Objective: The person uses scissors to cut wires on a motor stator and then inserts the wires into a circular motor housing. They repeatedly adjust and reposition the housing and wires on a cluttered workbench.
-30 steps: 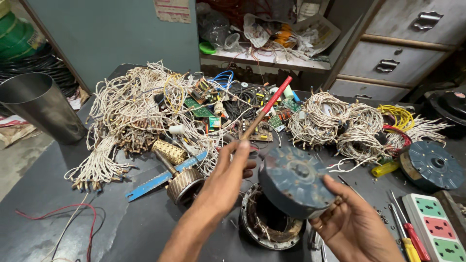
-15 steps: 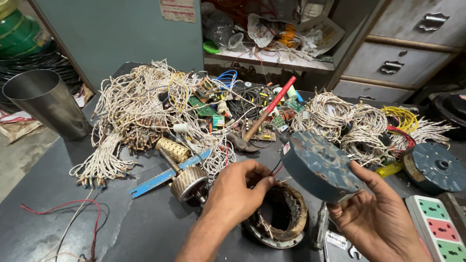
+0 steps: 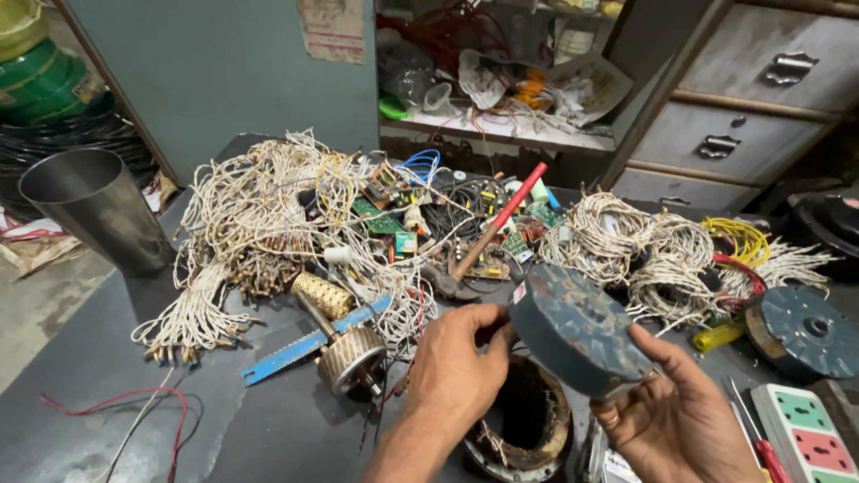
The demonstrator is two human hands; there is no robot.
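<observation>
A: Start at the fingers. What does the right hand (image 3: 667,420) have?

B: Its fingers (image 3: 658,353) are wrapped around the rim of a round blue cover (image 3: 577,326), thumb side up, palm under the lower edge. The cover is held clear of the table (image 3: 98,420), tilted so that its flat face turns up and toward the camera, which looks like a way to keep it out of the way of what sits below.

A: And the left hand (image 3: 456,371)?

B: Curled, knuckles up. Its fingers (image 3: 488,317) bend in at the cover's left edge, touching or nearly so (I cannot tell whether they pinch anything). The wrist comes up from the bottom of the frame, the forearm sloping in from below.

A: What is under them?

B: A stator ring (image 3: 523,429) lying flat on the table, just below both hands, partly hidden by them. Its open middle faces up.

A: Farther out?

B: Left of the left hand, a rotor (image 3: 349,358) on its shaft, with a blue blade (image 3: 309,344) lying beside it. Behind those, heaps of white wire (image 3: 259,224), small circuit boards (image 3: 385,210) and a red-handled hammer (image 3: 492,233). A second round cover (image 3: 796,331) rests at the right, a power strip (image 3: 805,434) in front of it, and a steel cup (image 3: 94,210) stands far left.
</observation>
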